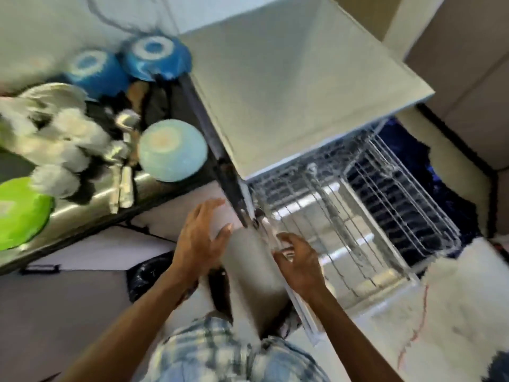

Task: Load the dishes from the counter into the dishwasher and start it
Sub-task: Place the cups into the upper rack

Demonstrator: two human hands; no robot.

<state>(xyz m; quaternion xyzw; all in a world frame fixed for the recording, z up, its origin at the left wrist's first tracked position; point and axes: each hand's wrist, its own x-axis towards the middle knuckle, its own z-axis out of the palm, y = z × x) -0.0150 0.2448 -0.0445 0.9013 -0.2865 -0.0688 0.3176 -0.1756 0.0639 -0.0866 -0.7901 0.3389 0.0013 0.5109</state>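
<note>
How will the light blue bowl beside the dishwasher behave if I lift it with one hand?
The light blue bowl rests upside down on its rim, so it likely will not roll or tip. Its domed outside looks smooth and offers no edge, so a grip may slip; lifting at the rim seems safer. It looks rigid; whether it is breakable cannot be told.

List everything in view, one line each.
dark blue bowls: two, upturned, back of the counter
light blue bowl: one, upturned, beside the dishwasher
green plate: one, counter's left end
cutlery: several, silver, mid-counter, blurred
dishwasher: one, white, right of the counter
rack: one, white wire, pulled out
left hand: fingers spread, holding nothing
right hand: fingers curled at the rack's near corner, grip blurred
</note>
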